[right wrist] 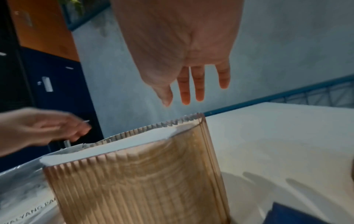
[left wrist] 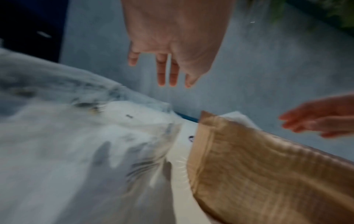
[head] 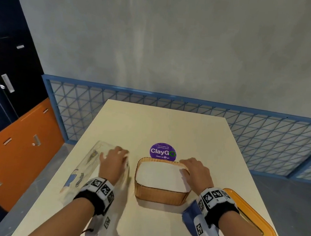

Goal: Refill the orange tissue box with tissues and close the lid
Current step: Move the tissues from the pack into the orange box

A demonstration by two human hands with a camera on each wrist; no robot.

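Note:
The orange ribbed tissue box [head: 158, 195] stands open in the middle of the cream table, filled to its rim with white tissues [head: 160, 175]. My right hand [head: 195, 171] hovers open over the box's far right corner, fingers straight [right wrist: 191, 91] above the box [right wrist: 143, 181] and its tissues [right wrist: 122, 145]. My left hand [head: 114, 161] is open over a clear plastic tissue wrapper [head: 84, 168] lying left of the box. In the left wrist view its fingers [left wrist: 168, 72] are straight above the wrapper [left wrist: 67, 151], and the box [left wrist: 258, 174] is close by. The orange lid [head: 256, 218] lies flat behind my right wrist.
A round purple ClayGo sticker [head: 163, 151] lies on the table [head: 169, 123] just beyond the box. A blue mesh railing [head: 190, 110] runs behind the table's far edge. Orange and dark cabinets [head: 11, 139] stand to the left.

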